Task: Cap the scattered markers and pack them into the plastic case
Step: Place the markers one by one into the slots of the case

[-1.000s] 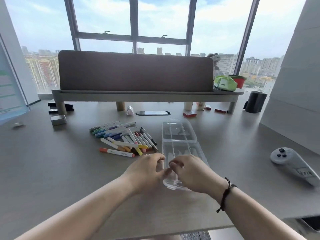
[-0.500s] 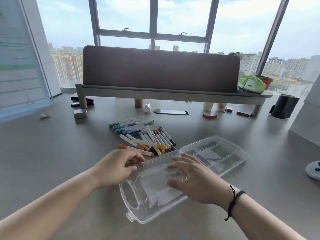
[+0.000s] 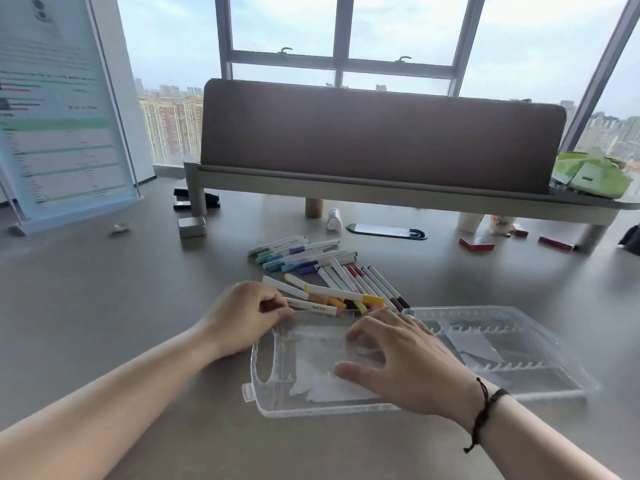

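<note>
Fingers (image 3: 369, 329) of the right hand (image 3: 405, 358) lie spread and flat on the open plastic case (image 3: 519, 358), steadying it on the table (image 3: 104, 323); the left hand (image 3: 242, 315) curls, pinching the nearest marker (image 3: 311, 306). Markers (image 3: 311, 258) lie piled at 12 o'clock, none packed yet. Next comes, I judge, capping that marker and slotting it in.

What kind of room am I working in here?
Probably a high-rise office: a grey desk with a felt privacy divider, a stapler, and tall windows overlooking city towers.
</note>
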Demonstrator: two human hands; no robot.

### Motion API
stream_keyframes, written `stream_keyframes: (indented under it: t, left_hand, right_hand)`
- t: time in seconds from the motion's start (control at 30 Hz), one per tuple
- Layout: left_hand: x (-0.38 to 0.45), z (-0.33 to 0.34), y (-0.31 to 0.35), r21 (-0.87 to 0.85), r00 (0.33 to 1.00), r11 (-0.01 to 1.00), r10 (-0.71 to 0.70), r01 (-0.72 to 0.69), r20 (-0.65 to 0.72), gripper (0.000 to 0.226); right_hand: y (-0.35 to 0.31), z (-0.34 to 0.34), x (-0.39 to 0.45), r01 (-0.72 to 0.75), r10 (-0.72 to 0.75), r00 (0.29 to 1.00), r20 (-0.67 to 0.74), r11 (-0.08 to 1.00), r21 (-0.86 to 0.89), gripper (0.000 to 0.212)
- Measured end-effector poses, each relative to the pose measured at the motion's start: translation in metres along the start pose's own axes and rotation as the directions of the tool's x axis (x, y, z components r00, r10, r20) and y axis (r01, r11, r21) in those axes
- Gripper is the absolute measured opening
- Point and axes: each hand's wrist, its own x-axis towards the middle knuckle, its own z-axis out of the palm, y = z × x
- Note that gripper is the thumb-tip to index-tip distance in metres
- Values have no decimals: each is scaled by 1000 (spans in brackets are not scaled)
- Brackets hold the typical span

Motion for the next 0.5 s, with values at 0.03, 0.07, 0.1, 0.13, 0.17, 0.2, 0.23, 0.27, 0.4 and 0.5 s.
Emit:
stream_keyframes:
  t: [0.03,0.07,0.1,0.13,0.17,0.2,0.23,0.27,0.4,0.5]
  left_hand:
    - [5,2,-3,-30,1000,1000,-3,3,-1,6]
    - [9,2,-6,-57,1000,998,-1,2,8,7]
    - [13,3,-8,-77,1000,997,9,-7,28,7]
    - [17,3,-9,-90,998,996,22,-17,55,7]
    - [19,3,-10,-97,996,995,35,-27,78,7]
    - [21,2,-10,-103,995,994,42,-32,91,7]
    - [21,3,-11,-116,995,993,45,-34,92,5]
    - [19,3,-12,-132,995,991,44,-32,87,4]
    - [4,2,-9,-179,989,982,84,-62,121,5]
    - [-2,1,-5,-192,984,979,97,-68,148,8]
  right_hand:
    - [1,-4,6,-9,9,1000,11,1000,0,66]
    - [2,-8,11,-16,16,1000,21,1000,-3,66]
    - [3,-11,16,-18,18,999,28,1000,-9,67]
    - [4,-13,20,-17,18,999,29,1000,-14,69]
    - [5,-14,23,-14,15,1000,21,1000,-11,72]
    - [6,-14,25,-14,14,1000,11,1000,-2,75]
    - [7,-13,26,-13,13,1000,8,1000,13,78]
    - [8,-12,26,-11,11,1000,13,1000,24,82]
    - [10,-15,15,-13,11,994,111,1000,14,98]
    - [11,-22,9,-10,6,986,168,1000,23,96]
